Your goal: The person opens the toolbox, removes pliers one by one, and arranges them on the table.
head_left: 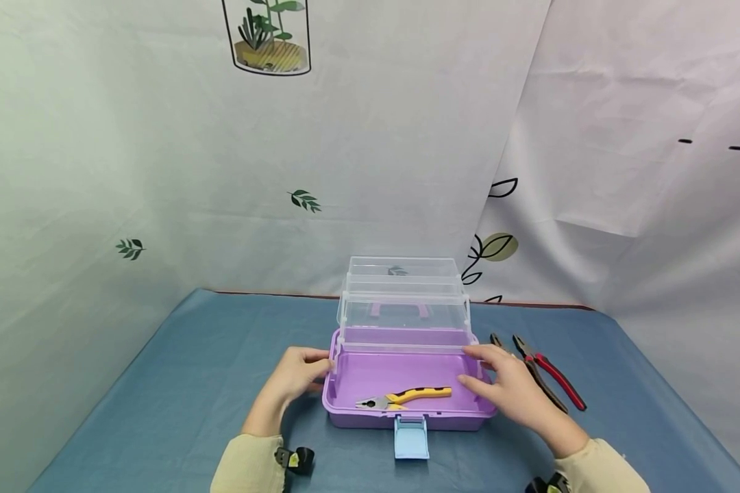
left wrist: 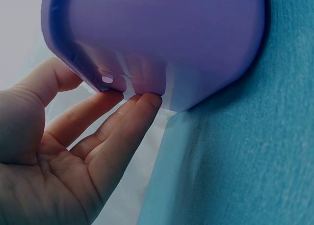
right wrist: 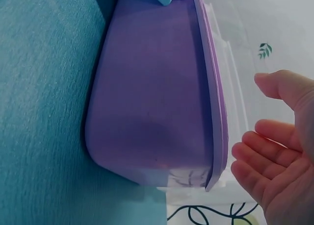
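Note:
A purple toolbox (head_left: 370, 420) stands on the blue cloth with its clear lid (head_left: 405, 318) raised and its light-blue latch (head_left: 411, 441) hanging down in front. Inside lie pliers with yellow-and-black handles (head_left: 422, 393), near the front wall. At the left end, my left hand (head_left: 296, 375) grips the toolbox's rim; the left wrist view shows the thumb at the rim and fingertips against the side wall. My right hand (head_left: 508, 385) hovers by the right end, fingers loosely bent and holding nothing. In the right wrist view that hand (right wrist: 282, 151) appears apart from the toolbox.
Right of the toolbox lie red-handled pliers (head_left: 560, 381), with a dark handle (head_left: 549, 392) alongside. Another dark tool tip (head_left: 496, 339) shows behind my right hand, the rest hidden. A pale printed curtain (head_left: 395, 150) hangs behind the blue-covered table (head_left: 179, 397).

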The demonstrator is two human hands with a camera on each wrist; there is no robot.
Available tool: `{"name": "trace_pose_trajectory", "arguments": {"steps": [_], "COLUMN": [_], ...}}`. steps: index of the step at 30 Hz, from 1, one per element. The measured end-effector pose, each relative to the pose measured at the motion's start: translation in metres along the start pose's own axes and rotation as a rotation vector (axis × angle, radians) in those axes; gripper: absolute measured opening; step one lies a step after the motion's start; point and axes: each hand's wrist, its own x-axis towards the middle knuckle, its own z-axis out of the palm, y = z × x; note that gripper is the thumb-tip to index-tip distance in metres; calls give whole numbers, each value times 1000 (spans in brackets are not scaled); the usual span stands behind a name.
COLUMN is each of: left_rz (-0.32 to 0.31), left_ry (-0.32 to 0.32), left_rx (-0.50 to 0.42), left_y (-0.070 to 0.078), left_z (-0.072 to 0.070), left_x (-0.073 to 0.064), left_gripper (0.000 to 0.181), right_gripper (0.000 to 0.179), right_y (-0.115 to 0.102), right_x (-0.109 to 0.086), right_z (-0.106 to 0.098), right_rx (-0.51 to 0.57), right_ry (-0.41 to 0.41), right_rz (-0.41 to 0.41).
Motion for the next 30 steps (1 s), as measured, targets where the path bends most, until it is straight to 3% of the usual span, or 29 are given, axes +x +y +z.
{"name": "trace_pose_trajectory", "arguments": {"steps": [21, 30], "left_rz": [5, -4], "left_ry": [0, 7], "left_rx": [-3, -4], "left_y": [1, 0], "left_z": [0, 1], "left_x": [0, 0], "left_gripper": [30, 30], "right_gripper": [49, 50], "right_y": [-2, -5], "right_x": [14, 19], "right_z": [24, 31], "right_rx": [-21, -45], "right_ry": [-199, -294], "right_rz": [-187, -149]}}
